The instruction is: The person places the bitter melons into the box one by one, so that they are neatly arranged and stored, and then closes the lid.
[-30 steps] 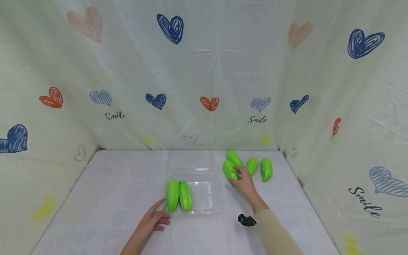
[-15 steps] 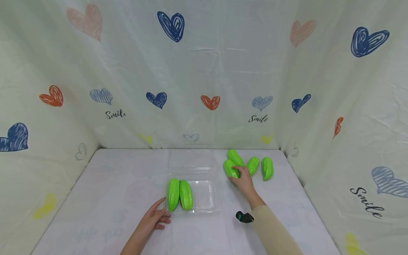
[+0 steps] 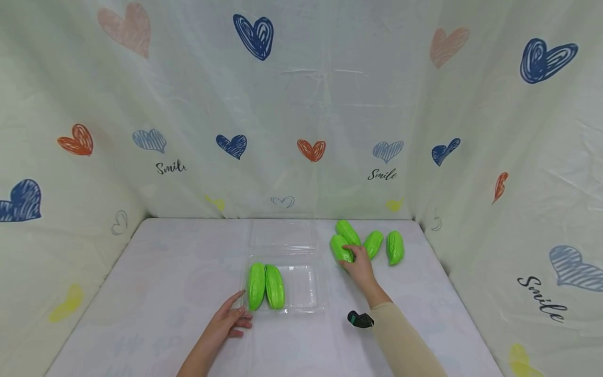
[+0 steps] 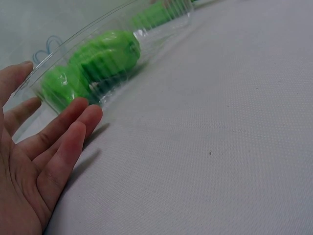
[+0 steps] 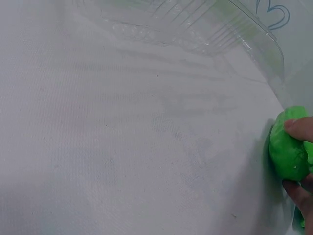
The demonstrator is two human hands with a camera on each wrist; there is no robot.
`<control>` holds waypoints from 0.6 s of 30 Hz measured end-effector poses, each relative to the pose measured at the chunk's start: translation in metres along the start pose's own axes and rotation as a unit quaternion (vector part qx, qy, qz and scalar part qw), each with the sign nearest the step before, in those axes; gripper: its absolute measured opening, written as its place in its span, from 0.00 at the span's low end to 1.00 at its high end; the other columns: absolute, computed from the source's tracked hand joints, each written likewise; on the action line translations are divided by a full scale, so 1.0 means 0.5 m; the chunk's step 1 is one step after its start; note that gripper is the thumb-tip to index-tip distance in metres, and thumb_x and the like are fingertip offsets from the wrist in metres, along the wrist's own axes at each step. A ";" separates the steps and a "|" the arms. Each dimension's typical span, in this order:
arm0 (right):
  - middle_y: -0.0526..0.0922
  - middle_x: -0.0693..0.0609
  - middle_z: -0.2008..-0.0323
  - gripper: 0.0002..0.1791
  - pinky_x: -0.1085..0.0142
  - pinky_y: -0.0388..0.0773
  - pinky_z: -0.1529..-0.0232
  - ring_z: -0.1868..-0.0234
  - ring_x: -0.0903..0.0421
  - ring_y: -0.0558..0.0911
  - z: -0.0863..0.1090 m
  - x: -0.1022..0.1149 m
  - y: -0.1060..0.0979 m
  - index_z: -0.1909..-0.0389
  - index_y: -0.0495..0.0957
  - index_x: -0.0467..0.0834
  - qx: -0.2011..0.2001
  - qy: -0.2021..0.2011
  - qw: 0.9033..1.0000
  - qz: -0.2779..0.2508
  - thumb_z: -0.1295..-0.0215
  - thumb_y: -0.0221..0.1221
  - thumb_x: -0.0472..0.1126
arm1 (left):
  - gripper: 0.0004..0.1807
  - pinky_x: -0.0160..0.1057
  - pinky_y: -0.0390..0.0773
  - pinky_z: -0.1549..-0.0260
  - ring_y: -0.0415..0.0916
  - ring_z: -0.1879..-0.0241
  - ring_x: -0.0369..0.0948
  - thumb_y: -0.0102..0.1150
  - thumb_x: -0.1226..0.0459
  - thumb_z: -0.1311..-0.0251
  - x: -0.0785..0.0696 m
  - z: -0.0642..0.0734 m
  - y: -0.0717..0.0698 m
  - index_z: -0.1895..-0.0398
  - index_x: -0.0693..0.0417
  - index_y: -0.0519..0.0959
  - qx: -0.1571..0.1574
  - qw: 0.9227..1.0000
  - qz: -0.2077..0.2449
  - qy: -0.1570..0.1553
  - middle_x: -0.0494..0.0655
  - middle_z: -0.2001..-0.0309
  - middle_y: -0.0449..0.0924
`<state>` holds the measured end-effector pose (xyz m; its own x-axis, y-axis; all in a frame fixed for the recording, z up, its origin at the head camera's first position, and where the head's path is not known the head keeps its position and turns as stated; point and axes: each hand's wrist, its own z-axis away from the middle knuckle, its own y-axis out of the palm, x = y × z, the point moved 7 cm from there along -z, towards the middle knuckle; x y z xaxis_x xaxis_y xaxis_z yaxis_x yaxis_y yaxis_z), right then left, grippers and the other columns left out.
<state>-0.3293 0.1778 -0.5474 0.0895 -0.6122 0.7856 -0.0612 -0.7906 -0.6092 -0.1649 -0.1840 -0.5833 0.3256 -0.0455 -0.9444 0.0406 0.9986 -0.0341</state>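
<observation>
My right hand (image 3: pixel 363 268) pinches a ribbed green gourd (image 3: pixel 340 248) lying at the back right of the table. In the right wrist view, digits rest on opposite sides of this gourd (image 5: pixel 287 147). At the left side of a clear plastic clamshell box (image 3: pixel 300 289), my left hand (image 3: pixel 227 320) keeps its fingers loosely extended. One fingertip (image 4: pixel 25 69) touches the box rim in the left wrist view. Inside the box's left part, two more gourds, a left one (image 3: pixel 256 287) and a right one (image 3: pixel 275 288), lie side by side.
Close around the right hand lie three other gourds: one behind (image 3: pixel 347 231), one beside (image 3: pixel 373 243) and one farther right (image 3: pixel 395 248). The box's open lid (image 3: pixel 281 234) reaches toward the back curtain (image 3: pixel 301 110). A black device (image 3: pixel 360 319) shows beside the right sleeve (image 3: pixel 405 340).
The head view has shifted very slightly. Both hands keep nearly the same place, the right one on the gourd and the left one at the box.
</observation>
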 end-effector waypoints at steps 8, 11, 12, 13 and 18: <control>0.70 0.34 0.47 0.26 0.45 0.68 0.44 0.46 0.38 0.72 0.005 -0.002 -0.003 0.46 0.77 0.34 -0.002 0.016 1.000 -0.008 0.48 0.69 0.30 | 0.33 0.40 0.81 0.73 0.84 0.65 0.47 0.50 0.60 0.28 0.001 -0.001 0.000 0.26 0.60 0.53 0.000 1.000 0.002 0.000 0.59 0.59 0.84; 0.70 0.34 0.48 0.26 0.46 0.69 0.47 0.48 0.39 0.72 0.007 0.000 -0.005 0.45 0.76 0.35 -0.003 0.021 1.000 -0.010 0.47 0.69 0.30 | 0.32 0.41 0.81 0.72 0.84 0.65 0.47 0.50 0.60 0.29 0.002 -0.002 0.000 0.26 0.59 0.54 -0.001 1.000 0.001 -0.002 0.59 0.59 0.84; 0.70 0.34 0.48 0.26 0.46 0.70 0.47 0.48 0.39 0.72 0.008 0.001 -0.005 0.45 0.76 0.35 -0.003 0.023 1.000 -0.011 0.47 0.69 0.30 | 0.32 0.41 0.81 0.72 0.84 0.65 0.47 0.50 0.60 0.29 0.002 -0.002 0.000 0.26 0.59 0.54 -0.003 1.000 0.001 -0.003 0.59 0.59 0.84; 0.70 0.35 0.48 0.26 0.46 0.70 0.47 0.49 0.39 0.72 0.009 0.003 -0.006 0.45 0.76 0.35 -0.003 0.022 1.000 -0.011 0.46 0.69 0.31 | 0.32 0.41 0.81 0.72 0.84 0.65 0.47 0.50 0.60 0.29 0.002 -0.002 -0.001 0.26 0.59 0.55 -0.004 1.000 0.000 -0.004 0.59 0.59 0.84; 0.71 0.34 0.47 0.26 0.46 0.70 0.48 0.48 0.39 0.73 0.014 0.017 -0.012 0.44 0.76 0.35 -0.006 0.018 1.000 -0.015 0.45 0.68 0.31 | 0.32 0.41 0.81 0.73 0.84 0.65 0.47 0.51 0.60 0.29 0.002 -0.002 -0.001 0.26 0.60 0.55 -0.002 1.000 0.000 -0.001 0.58 0.59 0.84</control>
<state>-0.3211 0.1773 -0.5377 0.0548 -0.5882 0.8069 -0.0713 -0.8083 -0.5844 -0.1657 -0.1846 -0.5847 0.3272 -0.0451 -0.9439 0.0369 0.9987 -0.0349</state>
